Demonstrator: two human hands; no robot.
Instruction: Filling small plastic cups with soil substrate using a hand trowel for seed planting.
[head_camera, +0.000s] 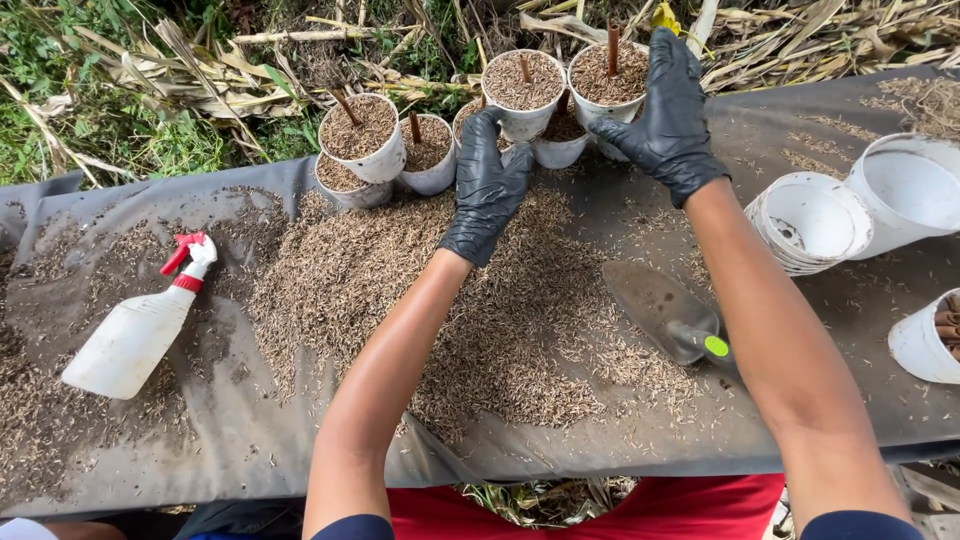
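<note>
A dark grey plastic sheet (250, 440) lay strewn with a heap of brown rice husk (480, 300). The right hand (665, 110), black-gloved, clasped a white husk-filled plastic cup (600, 78) holding a brown stick, at the sheet's far edge among similar cups. The left hand (487, 185), fingers loosely curled and holding nothing, touched the neighbouring white husk-filled cup (522, 90). A white spray bottle (135, 335) lay left; a metal trowel (665, 312) right.

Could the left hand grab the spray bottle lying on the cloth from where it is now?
Probably yes. The left hand is up by the filled cups, while the spray bottle lies apart, off to the left. Only loose husks on the grey cloth lie between them, so nothing blocks a sideways reach.
</note>
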